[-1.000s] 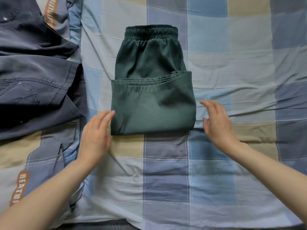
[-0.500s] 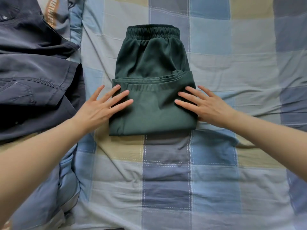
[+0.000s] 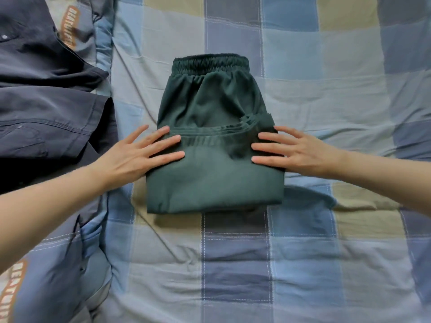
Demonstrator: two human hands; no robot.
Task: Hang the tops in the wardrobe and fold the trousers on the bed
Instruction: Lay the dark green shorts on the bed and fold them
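A dark shirt (image 3: 46, 117) is lying left of the trousers (image 3: 214, 145) on the bed (image 3: 326, 252). The left hand (image 3: 137, 155) is pressing flat, fingers straight and spread, on the trousers' left edge. The green trousers are lying folded mid-bed, waistband away from the person. The right hand (image 3: 298, 152) is pressing likewise, fingers straight, on their right edge.

light: soft, dim, even | shadows: faint | focus: slightly soft | edges: wide-angle bowed
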